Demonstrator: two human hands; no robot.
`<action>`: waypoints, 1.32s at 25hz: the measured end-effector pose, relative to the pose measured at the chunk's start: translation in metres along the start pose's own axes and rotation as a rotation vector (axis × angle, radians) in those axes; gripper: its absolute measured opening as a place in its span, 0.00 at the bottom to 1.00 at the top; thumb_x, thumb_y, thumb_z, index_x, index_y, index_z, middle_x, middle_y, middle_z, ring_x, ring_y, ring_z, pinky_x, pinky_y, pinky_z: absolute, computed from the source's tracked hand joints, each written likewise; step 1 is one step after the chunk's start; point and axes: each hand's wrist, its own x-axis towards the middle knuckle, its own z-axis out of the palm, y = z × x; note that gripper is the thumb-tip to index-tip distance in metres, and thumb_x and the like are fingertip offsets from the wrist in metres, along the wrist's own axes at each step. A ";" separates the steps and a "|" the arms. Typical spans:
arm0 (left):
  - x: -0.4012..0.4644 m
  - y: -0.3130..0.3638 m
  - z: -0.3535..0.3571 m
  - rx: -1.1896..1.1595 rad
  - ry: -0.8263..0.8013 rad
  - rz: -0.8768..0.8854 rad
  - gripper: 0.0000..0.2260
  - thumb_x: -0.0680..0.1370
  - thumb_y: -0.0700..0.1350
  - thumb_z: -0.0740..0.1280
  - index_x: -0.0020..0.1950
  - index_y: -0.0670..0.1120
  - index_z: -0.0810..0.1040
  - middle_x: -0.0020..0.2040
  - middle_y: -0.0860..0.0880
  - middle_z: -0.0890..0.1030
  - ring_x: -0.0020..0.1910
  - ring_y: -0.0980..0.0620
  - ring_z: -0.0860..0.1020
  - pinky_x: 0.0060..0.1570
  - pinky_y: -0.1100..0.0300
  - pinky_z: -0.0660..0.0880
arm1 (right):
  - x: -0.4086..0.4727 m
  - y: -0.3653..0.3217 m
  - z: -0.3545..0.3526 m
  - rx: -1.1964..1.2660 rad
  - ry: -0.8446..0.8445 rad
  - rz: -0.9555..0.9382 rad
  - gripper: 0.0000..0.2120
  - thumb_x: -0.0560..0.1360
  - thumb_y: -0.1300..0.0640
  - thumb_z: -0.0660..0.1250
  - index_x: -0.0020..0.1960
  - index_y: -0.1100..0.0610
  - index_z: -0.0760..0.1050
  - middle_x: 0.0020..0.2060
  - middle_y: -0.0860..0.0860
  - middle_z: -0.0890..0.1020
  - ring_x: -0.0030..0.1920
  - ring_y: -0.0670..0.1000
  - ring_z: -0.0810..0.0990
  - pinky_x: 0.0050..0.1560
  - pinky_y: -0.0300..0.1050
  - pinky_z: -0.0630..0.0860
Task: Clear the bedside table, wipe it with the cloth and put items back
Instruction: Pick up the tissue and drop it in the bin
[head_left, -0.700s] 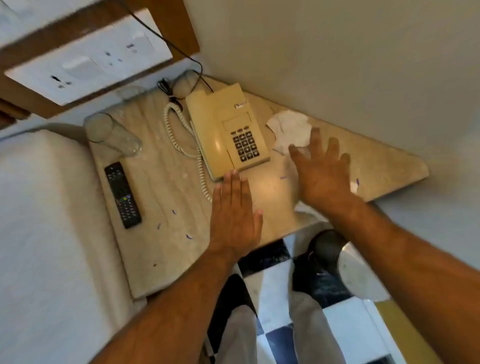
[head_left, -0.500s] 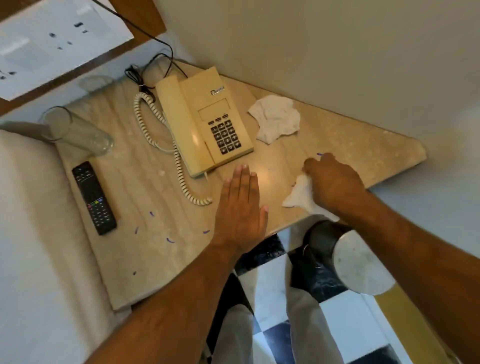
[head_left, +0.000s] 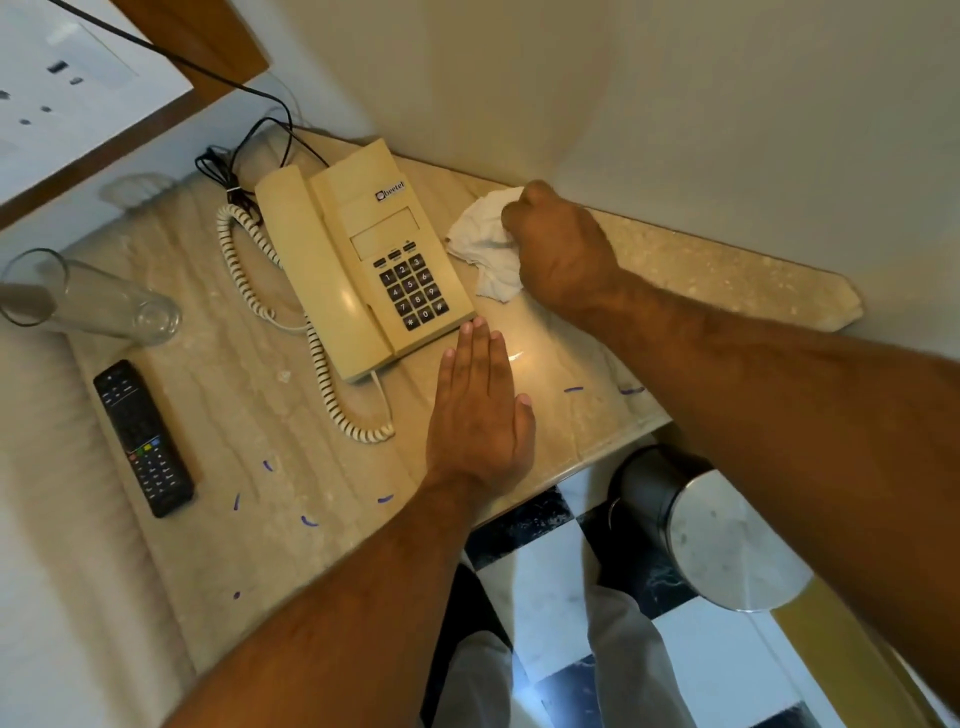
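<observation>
Since the previous frame, the right hand (head_left: 563, 249) had moved from the near edge to the far wall and closed its fingers on the crumpled white cloth (head_left: 485, 244). From left to right on the worktop (head_left: 249, 519): a tipped glass (head_left: 98, 306), a remote (head_left: 143, 439), the telephone (head_left: 363, 260), all uncleared. The left hand (head_left: 478, 410) lay flat, fingers open and together, apparently bracing.

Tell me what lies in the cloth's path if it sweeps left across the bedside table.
The telephone sits right beside the white cloth under the right hand. Beyond it lie the coiled cord, drinking glass and remote.
</observation>
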 end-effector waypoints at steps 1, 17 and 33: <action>-0.001 0.000 0.000 -0.001 0.003 0.002 0.33 0.78 0.49 0.54 0.79 0.35 0.54 0.81 0.36 0.53 0.82 0.42 0.49 0.79 0.44 0.48 | 0.002 0.001 0.003 -0.050 -0.087 -0.029 0.18 0.78 0.62 0.66 0.68 0.64 0.75 0.67 0.61 0.73 0.64 0.63 0.75 0.60 0.53 0.74; -0.002 -0.002 0.001 0.033 -0.007 0.166 0.32 0.78 0.49 0.52 0.78 0.33 0.57 0.79 0.33 0.58 0.80 0.38 0.53 0.79 0.42 0.49 | -0.317 -0.030 0.049 0.564 0.005 0.643 0.13 0.72 0.69 0.64 0.53 0.59 0.81 0.52 0.57 0.80 0.48 0.59 0.83 0.46 0.42 0.73; -0.002 -0.003 0.005 0.019 0.021 0.167 0.31 0.78 0.47 0.54 0.78 0.35 0.55 0.80 0.34 0.57 0.81 0.39 0.51 0.79 0.41 0.50 | -0.356 0.022 0.142 0.389 -0.555 0.711 0.17 0.79 0.61 0.60 0.67 0.58 0.72 0.64 0.60 0.76 0.63 0.59 0.78 0.62 0.47 0.75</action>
